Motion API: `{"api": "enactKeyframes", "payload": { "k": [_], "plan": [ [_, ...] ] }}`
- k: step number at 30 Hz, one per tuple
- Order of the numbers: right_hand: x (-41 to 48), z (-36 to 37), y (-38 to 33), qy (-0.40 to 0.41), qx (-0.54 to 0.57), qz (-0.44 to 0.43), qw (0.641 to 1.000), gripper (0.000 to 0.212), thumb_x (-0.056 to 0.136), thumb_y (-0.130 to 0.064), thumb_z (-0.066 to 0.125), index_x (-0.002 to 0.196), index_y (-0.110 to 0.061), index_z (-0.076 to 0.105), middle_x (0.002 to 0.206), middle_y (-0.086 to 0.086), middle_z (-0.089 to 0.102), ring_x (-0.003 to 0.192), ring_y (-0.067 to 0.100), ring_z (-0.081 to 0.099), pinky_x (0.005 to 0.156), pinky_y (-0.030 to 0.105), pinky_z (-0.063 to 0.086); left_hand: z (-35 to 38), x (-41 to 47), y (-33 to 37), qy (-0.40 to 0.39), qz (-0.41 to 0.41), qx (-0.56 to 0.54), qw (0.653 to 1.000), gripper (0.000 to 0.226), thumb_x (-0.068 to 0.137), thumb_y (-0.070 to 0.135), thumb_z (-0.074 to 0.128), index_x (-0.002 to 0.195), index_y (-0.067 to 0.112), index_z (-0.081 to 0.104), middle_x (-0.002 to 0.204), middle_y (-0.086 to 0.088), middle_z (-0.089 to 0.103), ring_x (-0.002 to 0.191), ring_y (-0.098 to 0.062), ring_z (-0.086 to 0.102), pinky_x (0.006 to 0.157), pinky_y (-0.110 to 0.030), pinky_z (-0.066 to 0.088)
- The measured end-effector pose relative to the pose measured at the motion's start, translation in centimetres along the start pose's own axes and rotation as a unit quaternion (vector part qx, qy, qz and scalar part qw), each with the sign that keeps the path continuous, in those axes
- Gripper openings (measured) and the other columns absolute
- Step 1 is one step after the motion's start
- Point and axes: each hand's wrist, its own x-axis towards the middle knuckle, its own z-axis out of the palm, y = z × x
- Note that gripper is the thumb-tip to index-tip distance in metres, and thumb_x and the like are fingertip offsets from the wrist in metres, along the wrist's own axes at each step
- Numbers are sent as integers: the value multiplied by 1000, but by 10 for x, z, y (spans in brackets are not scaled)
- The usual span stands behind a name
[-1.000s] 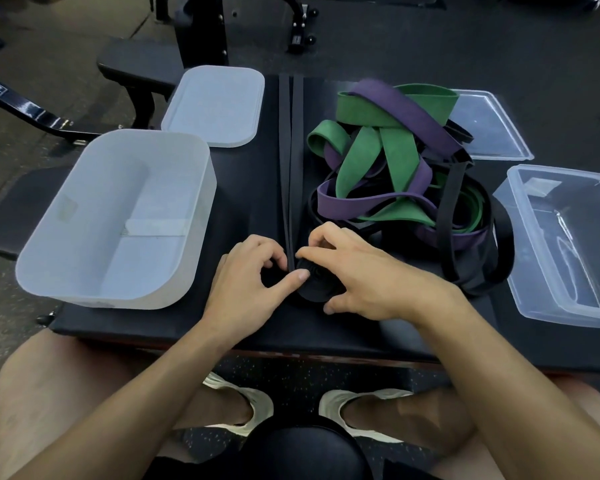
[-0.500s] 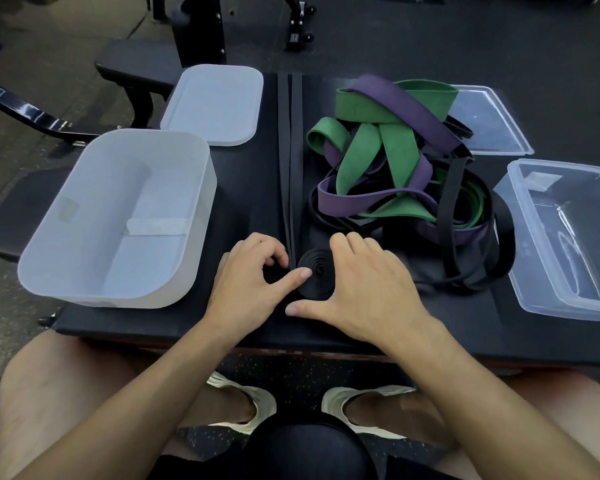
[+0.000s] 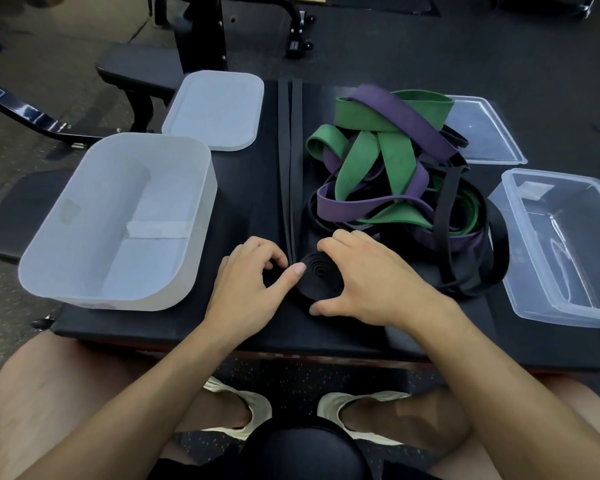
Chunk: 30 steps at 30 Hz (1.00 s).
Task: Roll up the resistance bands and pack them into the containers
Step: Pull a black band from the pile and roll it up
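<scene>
Now the right hand point(image 3: 371, 278) has slid slightly rightward, baring more of the black coil point(image 3: 321, 275); its fingers curl over the far rim and the thumb hooks the near one, grasping it. Left hand point(image 3: 253, 282) stays put, thumb pressed to the coil's edge, fingers clenched on the unrolled strip point(image 3: 290, 150) running away across the worktop point(image 3: 243, 202). Tangled green, purple and black bands point(image 3: 395, 161) crowd the right knuckles; a white container point(image 3: 94, 292) sits left, a clear container point(image 3: 551, 299) right.
</scene>
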Motion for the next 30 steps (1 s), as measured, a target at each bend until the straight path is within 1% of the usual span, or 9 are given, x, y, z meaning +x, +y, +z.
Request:
{"api": "enactKeyframes", "payload": {
  "k": [7, 12, 15, 17, 20, 22, 24, 27, 30],
  "plan": [
    [7, -12, 8, -54, -1, -65, 996, 90, 76, -56, 82, 151, -30, 39, 125, -15, 42, 114, 12, 41, 101, 33, 44, 0, 0, 0, -5, 1, -7, 1000, 34, 87, 69, 55, 81, 35, 57, 97, 20, 58, 95, -5, 56, 91, -46, 48],
    [10, -9, 13, -105, 75, -89, 988, 93, 79, -27, 86, 156, -38, 35, 138, -19, 36, 119, 12, 36, 102, 26, 36, -1, 0, -6, -20, 6, -8, 1000, 37, 87, 65, 57, 71, 32, 55, 101, 20, 59, 104, -7, 57, 97, -50, 46],
    [11, -6, 14, -120, 118, -68, 983, 94, 79, -23, 86, 156, -40, 34, 140, -19, 35, 120, 11, 32, 107, 27, 34, -2, 1, -8, -30, -1, -21, 999, 35, 83, 66, 61, 69, 35, 55, 103, 22, 59, 108, -7, 56, 99, -50, 45],
    [6, -3, 8, -103, 116, -53, 986, 97, 80, -28, 85, 159, -37, 29, 143, -17, 34, 123, 10, 31, 110, 27, 33, -3, 3, -8, -33, -11, -29, 999, 36, 81, 68, 62, 67, 35, 55, 103, 22, 59, 109, -8, 56, 100, -49, 45],
    [-11, 8, -7, -36, 66, -5, 997, 111, 74, -58, 81, 162, -28, 20, 151, -9, 31, 134, 16, 32, 114, 34, 36, -2, 3, -8, -31, -14, -33, 999, 38, 79, 69, 63, 66, 34, 55, 102, 23, 59, 109, -8, 57, 100, -49, 45],
    [-22, 12, -18, 28, 9, 65, 997, 107, 69, -83, 66, 151, -21, 33, 140, -3, 41, 127, 21, 40, 107, 36, 41, -2, 3, -8, -28, -13, -35, 999, 38, 79, 69, 64, 66, 34, 55, 102, 23, 58, 108, -8, 57, 100, -50, 46],
    [-26, 15, -26, 101, -24, 117, 988, 98, 65, -97, 47, 125, -19, 49, 118, -2, 50, 110, 21, 49, 93, 37, 45, -2, 3, -7, -28, -15, -38, 999, 37, 79, 68, 64, 66, 34, 55, 102, 22, 58, 107, -9, 58, 100, -50, 46],
    [-20, 24, -33, 169, -60, 134, 975, 95, 62, -103, 32, 99, -17, 53, 97, -1, 56, 92, 24, 56, 78, 38, 44, -2, 3, -6, -30, -14, -37, 999, 38, 79, 68, 64, 66, 33, 55, 102, 23, 58, 107, -8, 58, 100, -50, 46],
    [-13, 33, -37, 146, -60, 136, 978, 82, 65, -96, 45, 97, -20, 47, 98, -3, 56, 94, 23, 57, 81, 38, 42, -2, 2, -6, -30, -12, -31, 999, 39, 80, 68, 62, 66, 33, 55, 103, 23, 58, 108, -7, 57, 100, -49, 46]
  ]
}}
